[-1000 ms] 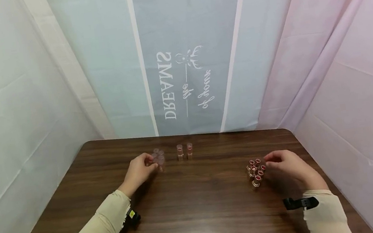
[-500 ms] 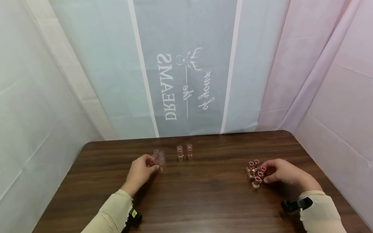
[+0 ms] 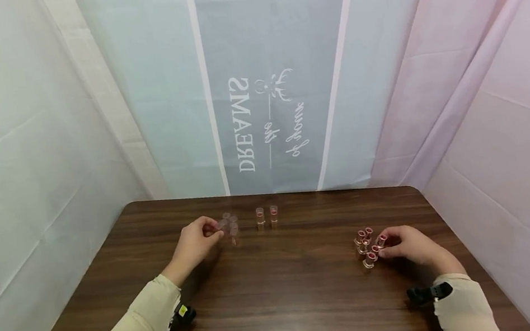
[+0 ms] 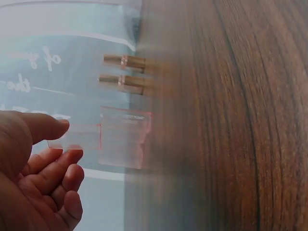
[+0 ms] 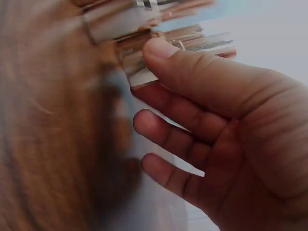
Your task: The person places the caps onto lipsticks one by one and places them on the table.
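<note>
In the head view my left hand (image 3: 195, 246) is at the left, pinching a clear cap (image 4: 72, 137) between thumb and fingers. The cap lies sideways in the left wrist view, with more clear caps (image 3: 233, 228) clustered right beside it on the table. At the right, my right hand (image 3: 415, 249) pinches a gold-coloured lipstick tube (image 3: 382, 240) with a red top, which leans at the edge of its group. Thumb and index finger sit on its shiny base (image 5: 139, 70) in the right wrist view. Several matching tubes (image 3: 370, 259) stand upright beside it.
Two lipstick tubes with clear tops (image 3: 260, 217) stand side by side near the far edge of the brown wooden table (image 3: 283, 293). Behind it hangs a blue-grey curtain (image 3: 276, 28) with white lettering. Pale fabric walls (image 3: 6, 168) close in both sides.
My right hand has come left and down to the tubes, taken hold of one and tilted it away from the others. My left hand has drawn one cap slightly away from its cluster.
</note>
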The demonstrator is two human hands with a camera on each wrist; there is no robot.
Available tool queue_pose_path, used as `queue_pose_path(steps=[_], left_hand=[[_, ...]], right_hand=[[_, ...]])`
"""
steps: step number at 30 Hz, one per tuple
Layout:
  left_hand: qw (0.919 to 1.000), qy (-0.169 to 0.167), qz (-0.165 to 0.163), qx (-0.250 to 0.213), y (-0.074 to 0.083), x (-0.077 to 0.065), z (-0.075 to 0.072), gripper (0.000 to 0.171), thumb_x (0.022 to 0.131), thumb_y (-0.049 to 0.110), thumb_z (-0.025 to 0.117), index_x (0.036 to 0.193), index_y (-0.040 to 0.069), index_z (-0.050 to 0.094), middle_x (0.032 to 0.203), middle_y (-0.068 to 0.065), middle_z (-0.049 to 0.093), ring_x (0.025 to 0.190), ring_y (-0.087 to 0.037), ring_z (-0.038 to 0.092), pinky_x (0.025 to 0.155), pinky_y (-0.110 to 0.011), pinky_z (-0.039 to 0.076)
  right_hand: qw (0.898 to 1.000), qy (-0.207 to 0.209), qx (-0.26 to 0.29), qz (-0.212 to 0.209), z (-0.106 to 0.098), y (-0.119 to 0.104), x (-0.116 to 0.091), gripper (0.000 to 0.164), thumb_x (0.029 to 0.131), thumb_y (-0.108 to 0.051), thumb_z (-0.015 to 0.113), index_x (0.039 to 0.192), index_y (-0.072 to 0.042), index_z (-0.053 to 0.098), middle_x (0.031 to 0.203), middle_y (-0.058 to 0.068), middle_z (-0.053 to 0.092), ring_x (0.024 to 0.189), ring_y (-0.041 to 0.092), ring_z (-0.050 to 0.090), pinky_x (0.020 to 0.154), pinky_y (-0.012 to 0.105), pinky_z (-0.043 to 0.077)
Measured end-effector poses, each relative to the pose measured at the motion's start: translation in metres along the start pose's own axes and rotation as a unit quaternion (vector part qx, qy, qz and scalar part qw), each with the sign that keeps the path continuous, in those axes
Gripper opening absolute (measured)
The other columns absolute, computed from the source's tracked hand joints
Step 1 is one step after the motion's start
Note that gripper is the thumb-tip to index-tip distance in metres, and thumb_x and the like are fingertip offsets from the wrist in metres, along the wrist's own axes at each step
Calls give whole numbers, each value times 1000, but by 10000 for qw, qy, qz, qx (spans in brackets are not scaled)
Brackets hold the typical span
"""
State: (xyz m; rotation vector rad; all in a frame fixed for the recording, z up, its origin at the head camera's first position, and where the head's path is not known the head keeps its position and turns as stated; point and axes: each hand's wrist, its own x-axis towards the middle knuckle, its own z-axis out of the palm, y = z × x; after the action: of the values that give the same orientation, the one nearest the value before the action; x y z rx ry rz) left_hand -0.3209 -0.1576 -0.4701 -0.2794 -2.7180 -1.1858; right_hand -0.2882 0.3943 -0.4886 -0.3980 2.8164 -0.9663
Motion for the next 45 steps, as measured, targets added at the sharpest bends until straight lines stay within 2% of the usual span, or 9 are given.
queue_pose_path(steps=[5, 9, 12, 15, 17, 22, 32, 40, 45], left_hand=[[9991, -281, 209, -252, 12, -10, -3, 20, 88, 27, 71, 103, 16, 63, 93, 3, 66, 84, -12, 62, 74, -31, 52], [9980, -317, 451, -306, 20, -18, -8, 18, 87, 27, 72, 101, 19, 63, 91, 6, 66, 82, -9, 62, 74, -29, 51], [9965, -322, 678, -356, 27, -21, -11, 18, 87, 26, 73, 101, 20, 63, 91, 8, 66, 82, -8, 62, 74, -28, 52], [9942, -409, 891, -446, 35, -23, -13, 19, 87, 25, 72, 103, 19, 64, 92, 8, 66, 83, -7, 62, 75, -27, 52], [9927, -470, 981, -525, 42, -26, -14, 19, 87, 25, 72, 103, 20, 64, 93, 9, 66, 84, -7, 62, 74, -26, 52], [9887, -503, 1236, -684, 63, -30, -13, 16, 87, 26, 73, 100, 24, 65, 93, 11, 66, 82, -7, 62, 70, -26, 52], [9816, -503, 1674, -771, 101, -24, -14, 16, 87, 32, 72, 100, 28, 64, 87, 11, 64, 69, -12, 56, 59, -25, 47], [9754, -577, 1839, -1074, 122, -18, -20, 16, 86, 28, 73, 100, 27, 65, 89, 13, 66, 75, -9, 59, 59, -28, 47], [9714, -773, 1959, -1093, 128, -16, -17, 16, 87, 26, 72, 102, 26, 66, 92, 11, 65, 76, -11, 60, 61, -27, 48]], right_hand=[[9934, 1136, 23, 136, -13, -22, -12, 28, 83, -37, 75, 97, -17, 62, 91, 1, 66, 78, 9, 60, 66, 24, 48], [9743, 2225, 276, -223, -13, -69, -12, 27, 86, -33, 73, 104, -16, 62, 94, 2, 66, 79, 7, 62, 66, 20, 49], [9604, 2603, 825, -565, -9, -112, -8, 27, 85, -27, 75, 104, -12, 63, 94, 3, 66, 79, 7, 63, 68, 18, 51], [9544, 2573, 1284, -806, 2, -152, -1, 27, 83, -25, 77, 102, -10, 65, 93, 4, 68, 80, 10, 65, 70, 20, 52], [9557, 2426, 1381, -930, 12, -175, 5, 26, 81, -27, 78, 99, -11, 66, 92, 3, 69, 79, 12, 65, 69, 22, 53], [9612, 2067, 1297, -1290, 49, -212, 23, 23, 77, -31, 80, 89, -16, 68, 85, 0, 70, 72, 16, 65, 63, 25, 53], [9686, 1577, 1159, -1531, 107, -222, 43, 19, 77, -38, 80, 87, -27, 69, 84, -8, 65, 70, 9, 61, 61, 24, 52], [9731, 1388, 993, -1550, 123, -228, 50, 15, 80, -31, 79, 89, -26, 68, 85, -9, 64, 75, 5, 59, 65, 23, 51], [9766, 1132, 1002, -1528, 128, -234, 50, 15, 81, -32, 78, 90, -26, 69, 87, -11, 63, 78, 6, 60, 67, 23, 52]])
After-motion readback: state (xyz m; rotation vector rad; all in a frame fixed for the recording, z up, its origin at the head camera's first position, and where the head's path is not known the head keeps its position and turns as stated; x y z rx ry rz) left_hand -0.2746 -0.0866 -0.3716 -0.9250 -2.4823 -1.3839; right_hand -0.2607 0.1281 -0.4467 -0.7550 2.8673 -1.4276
